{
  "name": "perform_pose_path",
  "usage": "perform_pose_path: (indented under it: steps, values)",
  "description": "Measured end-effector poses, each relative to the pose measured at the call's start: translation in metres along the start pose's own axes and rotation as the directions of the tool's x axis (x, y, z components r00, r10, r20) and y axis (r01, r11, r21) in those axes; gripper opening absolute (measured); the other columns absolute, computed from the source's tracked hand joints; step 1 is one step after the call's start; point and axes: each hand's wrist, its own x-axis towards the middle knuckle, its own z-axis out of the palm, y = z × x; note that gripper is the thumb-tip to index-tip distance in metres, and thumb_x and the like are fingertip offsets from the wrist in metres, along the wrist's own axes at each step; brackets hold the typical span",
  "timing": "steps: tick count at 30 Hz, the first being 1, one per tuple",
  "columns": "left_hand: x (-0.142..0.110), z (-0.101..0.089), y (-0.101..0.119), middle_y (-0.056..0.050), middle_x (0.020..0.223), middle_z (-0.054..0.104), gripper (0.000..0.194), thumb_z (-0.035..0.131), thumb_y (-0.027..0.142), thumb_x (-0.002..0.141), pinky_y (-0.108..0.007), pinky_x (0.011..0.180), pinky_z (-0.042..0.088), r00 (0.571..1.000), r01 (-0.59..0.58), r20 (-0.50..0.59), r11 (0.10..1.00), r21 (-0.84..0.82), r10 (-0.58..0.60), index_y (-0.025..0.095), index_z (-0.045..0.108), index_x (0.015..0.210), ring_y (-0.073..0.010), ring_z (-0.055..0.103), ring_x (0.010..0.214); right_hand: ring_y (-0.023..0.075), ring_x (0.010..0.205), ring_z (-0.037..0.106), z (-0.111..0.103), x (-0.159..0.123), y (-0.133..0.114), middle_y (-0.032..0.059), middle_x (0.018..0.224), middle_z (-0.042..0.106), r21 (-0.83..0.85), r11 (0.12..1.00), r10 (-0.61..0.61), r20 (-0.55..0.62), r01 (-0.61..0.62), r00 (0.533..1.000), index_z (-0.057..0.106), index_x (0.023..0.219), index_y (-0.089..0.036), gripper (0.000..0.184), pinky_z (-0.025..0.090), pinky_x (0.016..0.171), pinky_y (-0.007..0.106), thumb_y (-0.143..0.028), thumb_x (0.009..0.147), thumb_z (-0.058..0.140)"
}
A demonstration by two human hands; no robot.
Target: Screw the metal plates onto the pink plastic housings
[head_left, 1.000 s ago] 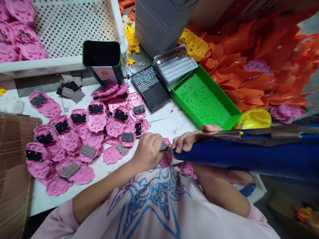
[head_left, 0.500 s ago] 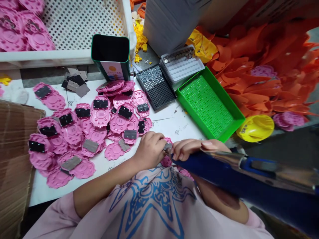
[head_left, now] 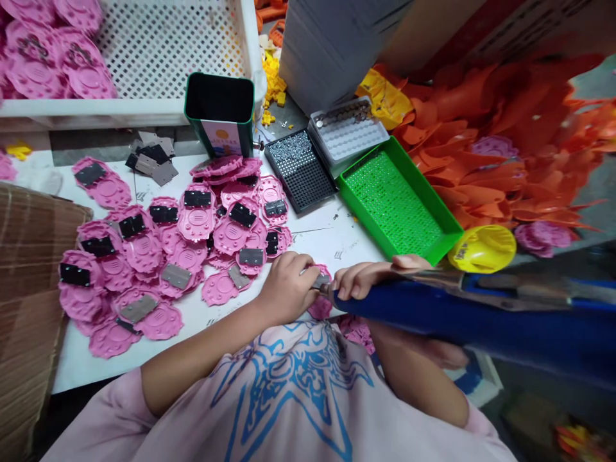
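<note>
My right hand (head_left: 362,277) is wrapped round a long blue power screwdriver (head_left: 433,314) with a metal lever along its top. Its narrow tip points left, at a pink plastic part (head_left: 319,308) with a grey plate on it. That part is between my two hands, gripped by my left hand (head_left: 289,287), whose fingers curl over its left side and hide some of it. To the left lie several more pink plastic parts (head_left: 196,221) in a loose heap, many with a black or grey metal plate screwed on.
Beyond my hands stand a black perforated screw tray (head_left: 308,186), a green tray (head_left: 445,240), a clear tray (head_left: 349,138) and a dark green tin (head_left: 245,138). Loose metal plates (head_left: 153,157) lie by a white crate (head_left: 144,108). Cardboard (head_left: 33,256) borders the left; orange pieces (head_left: 447,141) pile at right.
The screwdriver's rear end has swung up toward level while its tip stays by the pink part. My left hand keeps its grip. The view has shifted slightly.
</note>
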Motion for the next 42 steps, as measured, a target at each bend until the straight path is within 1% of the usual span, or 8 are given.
perform_pose_path:
  steps: [3,5,11,17,22,29,35,42]
  values:
    - [-0.001,-0.002,-0.001,-0.009,0.1,0.064,0.019,0.069,0.027,0.08,-0.038,0.083,0.045,1.0,-0.018,-0.002,1.0,-0.026,0.018,0.015,0.067,0.094,-0.0244,0.052,0.092,0.0192,0.051,0.059,0.0,0.008,-0.01,-0.0007,0.067,0.065,0.046,0.977,-0.209,0.059,0.206,0.976,0.06,0.114,-0.029,0.061,0.051,0.052,0.037,-0.071,0.069,0.061]
    - [-0.002,-0.002,-0.002,-0.009,0.101,0.064,0.024,0.071,0.033,0.08,-0.039,0.084,0.045,1.0,-0.026,-0.014,0.999,-0.033,0.026,0.015,0.067,0.096,-0.0249,0.052,0.093,0.0178,0.047,0.056,-0.003,0.013,-0.018,-0.0017,0.063,0.063,0.015,0.962,-0.272,0.003,0.271,0.962,0.061,0.108,-0.027,0.059,0.05,0.049,0.036,-0.072,0.07,0.058]
    - [-0.005,0.0,0.0,-0.011,0.102,0.064,0.022,0.071,0.031,0.08,-0.042,0.086,0.045,1.0,-0.024,-0.011,0.997,-0.068,0.023,0.015,0.068,0.096,-0.0259,0.054,0.094,0.0171,0.045,0.053,-0.018,0.008,-0.032,-0.0027,0.057,0.06,-0.091,0.957,-0.289,-0.232,0.275,0.929,0.06,0.089,-0.027,0.051,0.049,0.049,0.035,-0.074,0.069,0.055]
    - [-0.013,-0.008,0.016,-0.01,0.104,0.064,0.021,0.067,0.027,0.081,-0.038,0.087,0.049,0.995,-0.045,-0.089,0.998,-0.034,0.042,0.017,0.067,0.099,-0.0226,0.058,0.096,0.0171,0.053,0.057,-0.034,-0.008,-0.025,-0.0017,0.062,0.064,-0.036,0.989,-0.146,-0.217,0.142,0.965,0.06,0.094,-0.025,0.053,0.051,0.054,0.034,-0.067,0.063,0.067]
    - [-0.034,-0.041,0.017,-0.01,0.106,0.065,0.022,0.066,0.022,0.083,-0.038,0.089,0.05,0.966,-0.015,-0.258,0.999,-0.049,0.001,0.017,0.065,0.104,-0.0221,0.059,0.099,0.0159,0.059,0.058,-0.035,-0.011,-0.021,-0.0023,0.064,0.064,0.015,0.998,-0.058,-0.235,0.064,0.97,0.06,0.102,-0.026,0.054,0.052,0.06,0.033,-0.062,0.062,0.071]
    - [-0.06,-0.111,-0.021,-0.009,0.11,0.068,0.033,0.068,0.021,0.081,-0.046,0.092,0.049,0.86,0.276,-0.472,0.955,0.109,-0.195,0.018,0.061,0.113,-0.0258,0.058,0.105,0.0155,0.058,0.058,-0.031,0.004,-0.011,-0.0024,0.063,0.064,0.071,0.996,-0.029,-0.211,0.045,0.977,0.06,0.104,-0.026,0.057,0.053,0.059,0.032,-0.06,0.06,0.074]
    - [-0.034,-0.144,-0.041,-0.011,0.116,0.066,0.038,0.065,0.026,0.085,-0.048,0.097,0.042,0.807,0.534,-0.418,0.817,0.215,-0.418,0.018,0.059,0.121,-0.0296,0.054,0.112,0.0159,0.058,0.06,-0.025,0.013,-0.006,-0.0019,0.063,0.065,0.096,0.995,-0.01,-0.193,0.029,0.981,0.06,0.102,-0.026,0.056,0.055,0.058,0.032,-0.059,0.059,0.075]
    - [-0.011,-0.15,-0.058,-0.013,0.114,0.068,0.038,0.065,0.027,0.084,-0.049,0.093,0.041,0.818,0.554,-0.349,0.79,0.263,-0.457,0.017,0.06,0.121,-0.0322,0.056,0.109,0.0175,0.057,0.061,-0.026,0.011,-0.006,-0.0011,0.062,0.063,0.077,0.997,0.017,-0.206,-0.001,0.978,0.06,0.09,-0.025,0.051,0.056,0.055,0.034,-0.061,0.057,0.075]
